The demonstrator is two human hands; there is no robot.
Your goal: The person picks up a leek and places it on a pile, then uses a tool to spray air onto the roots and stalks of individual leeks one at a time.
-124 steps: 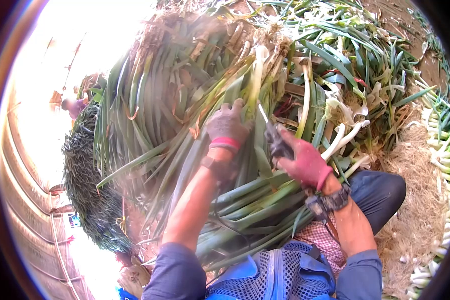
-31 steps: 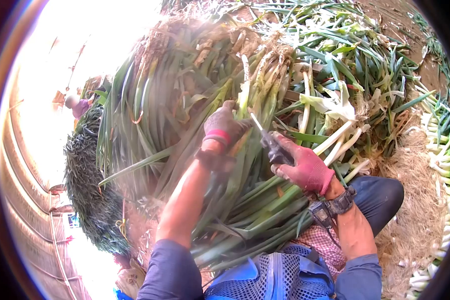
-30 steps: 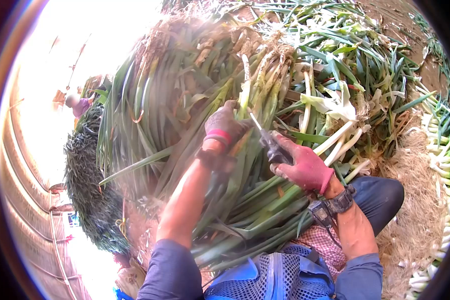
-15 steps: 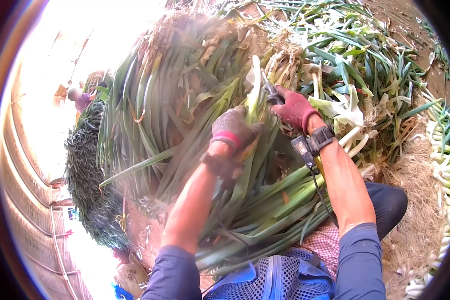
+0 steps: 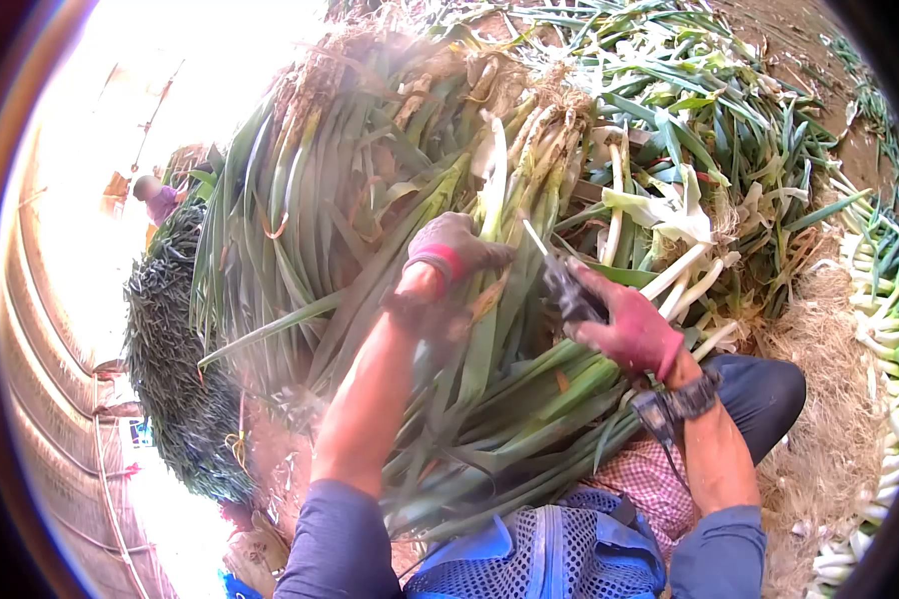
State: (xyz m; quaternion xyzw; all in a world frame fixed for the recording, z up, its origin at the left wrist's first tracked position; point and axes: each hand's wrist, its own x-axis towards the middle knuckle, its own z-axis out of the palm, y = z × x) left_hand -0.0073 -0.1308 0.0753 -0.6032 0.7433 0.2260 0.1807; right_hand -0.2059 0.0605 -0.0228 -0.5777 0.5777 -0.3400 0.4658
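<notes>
My left hand (image 5: 456, 250), in a grey and pink glove, is closed around the stalk of a large green onion (image 5: 492, 185). Its pale end points up, beyond my fingers. To the right, my right hand (image 5: 624, 319), in a dark pink glove, grips a black hand tool with a slender metal tip (image 5: 569, 290). The tip points up and left, apart from the stalk. Beneath and around both hands lie long green onions (image 5: 310, 220) with dry roots at their far ends. More green onions (image 5: 529, 429) stretch across my lap.
Loose stripped leaves (image 5: 709, 110) are heaped at the back right. Cut roots (image 5: 819, 399) cover the ground beside my knee, next to a row of pale-ended green onions (image 5: 894, 399). A dark green bundle (image 5: 185, 369) stands left; another person (image 5: 160, 200) is behind it.
My right hand has moved down and right with the tool, away from the onion's pale end. My left hand has shifted slightly left and still grips the stalk.
</notes>
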